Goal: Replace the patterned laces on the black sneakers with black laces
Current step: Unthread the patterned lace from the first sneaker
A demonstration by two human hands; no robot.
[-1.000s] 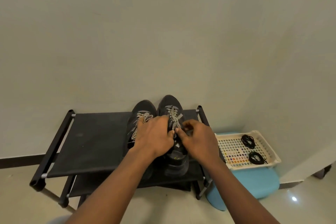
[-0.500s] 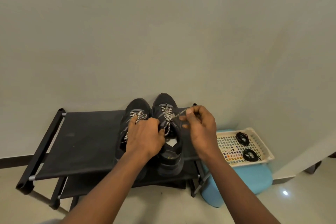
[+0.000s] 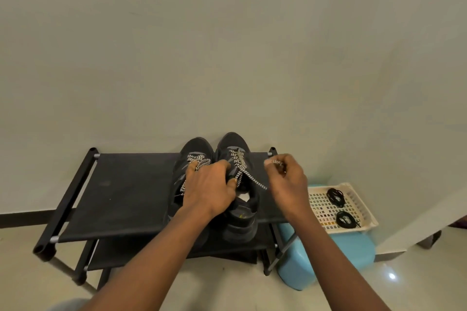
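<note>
Looking down through the head camera, I am seeing two black sneakers standing side by side on the top shelf of a black shoe rack [image 3: 126, 197], toes toward the wall: the left-side sneaker [image 3: 199, 146] and the right-side sneaker [image 3: 232, 144], touching along their inner flanks. The left hand [image 3: 209, 184] is lying across both shoes. Its fingers are curling down over the second patterned lace [image 3: 198, 159], which is threaded in the left-side sneaker, and its thumb is pressing on the throat of the right-side sneaker. The right hand [image 3: 288, 182] is hovering just beside the right-side sneaker with fingers tightly curled, pinching one free end of the patterned lace [image 3: 240, 161]. That lace is sitting loose but threaded in the upper eyelets, and another strand of it is trailing slack over the shoe's outer edge. The black laces [image 3: 335, 196] — two coiled bundles — are lying in a white basket [image 3: 364, 212] on a blue stool [image 3: 328, 255], right of the rack and well apart from both hands.
</note>
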